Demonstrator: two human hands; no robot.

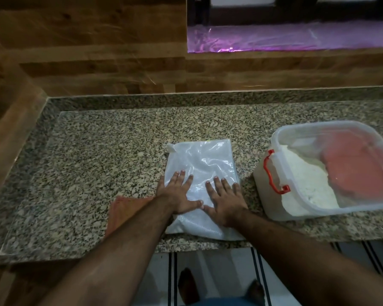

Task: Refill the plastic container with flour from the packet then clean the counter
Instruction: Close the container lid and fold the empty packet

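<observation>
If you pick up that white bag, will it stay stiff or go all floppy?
Probably floppy: the bag lies flat and wrinkled under both hands, the left hand and the right hand. It looks nearly empty, so likely light. Its shiny plastic may feel a bit slippery.

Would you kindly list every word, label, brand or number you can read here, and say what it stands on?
None can be read.
Packet: plain white woven plastic, no print on the side that shows.
Container: clear walls, red latch, no label in view.
Cloth: orange, no lettering.
</observation>
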